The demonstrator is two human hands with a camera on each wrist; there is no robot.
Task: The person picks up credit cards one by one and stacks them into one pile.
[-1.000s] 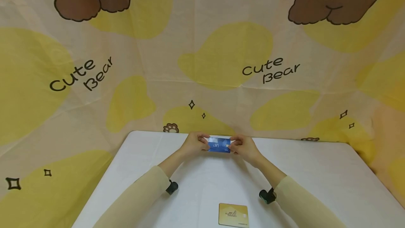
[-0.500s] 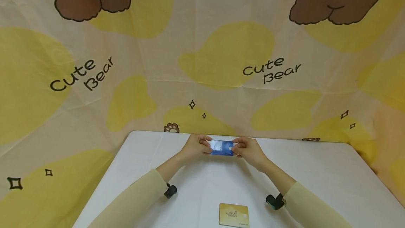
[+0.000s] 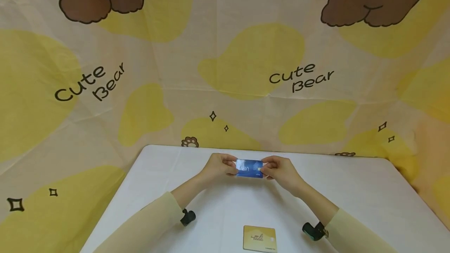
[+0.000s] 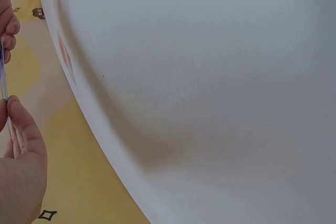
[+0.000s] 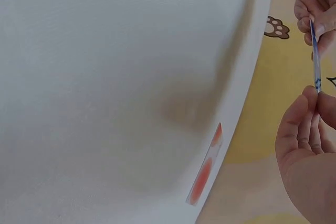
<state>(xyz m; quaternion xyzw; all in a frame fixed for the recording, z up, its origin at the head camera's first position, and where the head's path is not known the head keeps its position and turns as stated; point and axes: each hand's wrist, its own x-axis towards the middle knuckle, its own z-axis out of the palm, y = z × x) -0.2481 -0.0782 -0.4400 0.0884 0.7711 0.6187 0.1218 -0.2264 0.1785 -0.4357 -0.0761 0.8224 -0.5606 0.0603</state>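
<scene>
Both hands hold up a blue card (image 3: 249,168) printed "VIP", seen upside down in the head view. My left hand (image 3: 219,168) pinches its left end between thumb and fingers, and my right hand (image 3: 281,171) pinches the right end, beside a small chip. In the right wrist view the card (image 5: 316,64) appears almost edge-on, raised above the table, with the right hand (image 5: 302,145) at its near end. The left wrist view catches only part of the left hand (image 4: 23,156) at the frame's edge. A gold card (image 3: 259,239) lies flat nearer the person.
The white table (image 3: 197,229) has a rounded far edge close behind the hands. A patterned cloth (image 3: 242,61) with bears and lettering hangs beyond it. A clear strip with red marks (image 5: 202,179) sits at the table's edge. Dark wrist cameras (image 3: 188,217) are strapped to both arms.
Both hands and the blue card have shifted slightly right and closer to the person. The right forearm has swung outward to the right. The gold card has stayed put.
</scene>
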